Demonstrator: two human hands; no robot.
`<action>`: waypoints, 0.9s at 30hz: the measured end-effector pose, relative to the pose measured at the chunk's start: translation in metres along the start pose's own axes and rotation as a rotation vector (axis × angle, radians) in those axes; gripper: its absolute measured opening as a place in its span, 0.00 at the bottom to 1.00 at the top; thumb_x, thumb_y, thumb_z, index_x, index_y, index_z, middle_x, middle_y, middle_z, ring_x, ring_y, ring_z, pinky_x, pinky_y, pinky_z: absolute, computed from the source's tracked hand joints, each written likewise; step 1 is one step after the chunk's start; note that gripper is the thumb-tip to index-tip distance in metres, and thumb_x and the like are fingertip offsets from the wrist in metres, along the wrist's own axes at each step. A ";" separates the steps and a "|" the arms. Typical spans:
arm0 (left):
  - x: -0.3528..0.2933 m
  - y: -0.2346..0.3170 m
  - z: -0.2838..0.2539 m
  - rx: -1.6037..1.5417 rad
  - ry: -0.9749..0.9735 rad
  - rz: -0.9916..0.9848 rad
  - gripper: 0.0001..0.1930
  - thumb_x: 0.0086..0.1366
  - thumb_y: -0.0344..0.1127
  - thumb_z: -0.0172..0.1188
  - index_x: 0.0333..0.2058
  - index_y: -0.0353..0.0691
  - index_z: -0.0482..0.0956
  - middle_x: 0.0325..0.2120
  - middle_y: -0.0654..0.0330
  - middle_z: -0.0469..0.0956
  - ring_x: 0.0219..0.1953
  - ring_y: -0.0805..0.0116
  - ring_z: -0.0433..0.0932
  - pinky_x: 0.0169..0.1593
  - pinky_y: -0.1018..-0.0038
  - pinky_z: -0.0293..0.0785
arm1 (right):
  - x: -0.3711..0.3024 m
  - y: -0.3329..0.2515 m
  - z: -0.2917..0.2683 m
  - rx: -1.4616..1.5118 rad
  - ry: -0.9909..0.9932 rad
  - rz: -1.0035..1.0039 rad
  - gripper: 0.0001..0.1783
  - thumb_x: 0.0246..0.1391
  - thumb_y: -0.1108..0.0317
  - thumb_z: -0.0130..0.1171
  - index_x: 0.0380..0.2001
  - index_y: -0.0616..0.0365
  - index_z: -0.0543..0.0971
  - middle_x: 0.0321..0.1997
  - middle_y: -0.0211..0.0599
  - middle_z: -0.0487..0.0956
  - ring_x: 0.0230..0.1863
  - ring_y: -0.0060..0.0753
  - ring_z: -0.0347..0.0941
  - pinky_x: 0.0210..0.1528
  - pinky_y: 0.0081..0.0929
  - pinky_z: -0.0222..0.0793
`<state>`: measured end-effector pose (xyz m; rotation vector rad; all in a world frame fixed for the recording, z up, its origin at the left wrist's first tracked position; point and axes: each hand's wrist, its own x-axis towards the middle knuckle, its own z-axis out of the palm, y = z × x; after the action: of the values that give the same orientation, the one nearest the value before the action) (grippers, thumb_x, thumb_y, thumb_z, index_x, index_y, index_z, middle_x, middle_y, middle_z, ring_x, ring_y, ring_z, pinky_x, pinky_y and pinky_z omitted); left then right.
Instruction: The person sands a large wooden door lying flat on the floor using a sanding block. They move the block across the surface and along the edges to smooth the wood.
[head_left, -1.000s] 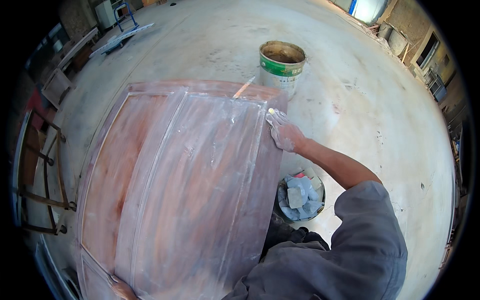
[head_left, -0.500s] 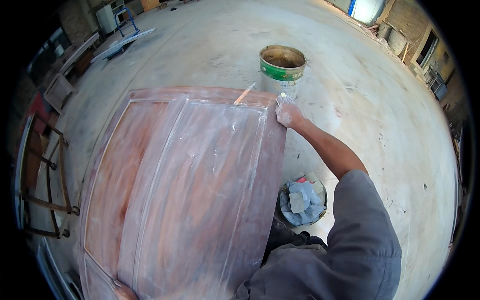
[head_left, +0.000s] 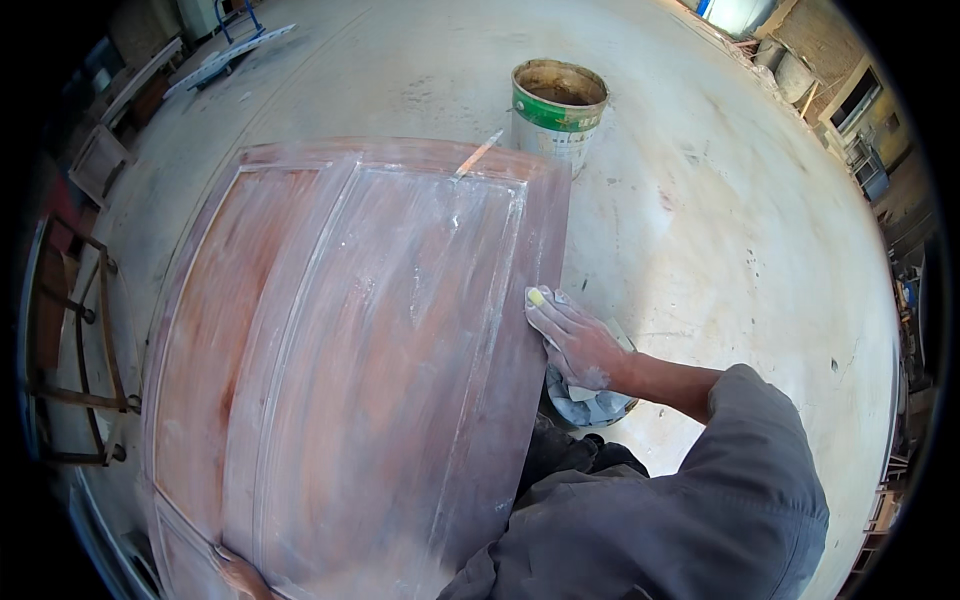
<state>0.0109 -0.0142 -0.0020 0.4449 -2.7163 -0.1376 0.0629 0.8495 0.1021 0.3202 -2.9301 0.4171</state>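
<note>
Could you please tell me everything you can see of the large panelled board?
The large panelled board looks like wood, reddish-brown and streaked with whitish dust. Pale, narrow mouldings frame two long panels side by side, with part of another at lower left. It lies face up, its near end cut off by the picture; its support is hidden. A thin orange-and-white stick lies across its far edge. The right hand touches its right border, the left hand its lower left.
</note>
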 end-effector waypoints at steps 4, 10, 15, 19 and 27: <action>0.019 0.030 0.009 0.057 -0.046 -0.053 0.31 0.77 0.53 0.39 0.58 0.29 0.75 0.54 0.39 0.78 0.57 0.39 0.75 0.60 0.54 0.69 | 0.008 0.067 -0.013 -0.108 0.027 0.083 0.31 0.55 0.73 0.55 0.64 0.67 0.67 0.70 0.63 0.64 0.73 0.61 0.58 0.77 0.47 0.52; 0.014 0.013 0.006 0.092 -0.097 -0.093 0.32 0.77 0.54 0.37 0.61 0.30 0.73 0.58 0.39 0.75 0.59 0.40 0.73 0.62 0.53 0.68 | -0.019 0.004 -0.008 -0.116 -0.028 -0.018 0.32 0.55 0.70 0.57 0.63 0.71 0.67 0.71 0.61 0.65 0.74 0.57 0.59 0.77 0.45 0.54; 0.019 0.030 0.012 0.076 -0.112 -0.089 0.32 0.77 0.53 0.37 0.62 0.30 0.72 0.60 0.38 0.72 0.61 0.41 0.71 0.65 0.54 0.64 | -0.049 -0.033 -0.017 0.023 -0.245 -0.231 0.41 0.46 0.71 0.65 0.65 0.68 0.66 0.73 0.59 0.62 0.75 0.53 0.58 0.78 0.44 0.51; 0.020 0.018 0.011 0.085 -0.079 -0.049 0.32 0.77 0.53 0.37 0.62 0.31 0.72 0.60 0.39 0.72 0.62 0.40 0.70 0.65 0.55 0.64 | -0.010 0.033 -0.022 -0.203 -0.081 -0.051 0.40 0.47 0.74 0.60 0.65 0.70 0.63 0.70 0.59 0.65 0.73 0.57 0.59 0.77 0.45 0.53; 0.010 0.038 -0.004 0.153 -0.096 -0.120 0.31 0.77 0.54 0.39 0.62 0.32 0.72 0.59 0.41 0.74 0.61 0.41 0.71 0.65 0.54 0.64 | -0.034 -0.071 -0.001 0.193 -0.193 -0.416 0.28 0.56 0.65 0.59 0.59 0.62 0.73 0.69 0.49 0.70 0.73 0.46 0.63 0.77 0.42 0.53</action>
<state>-0.0075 0.0182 0.0114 0.6626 -2.8054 0.0176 0.1125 0.7896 0.1146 1.0243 -2.8920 0.6323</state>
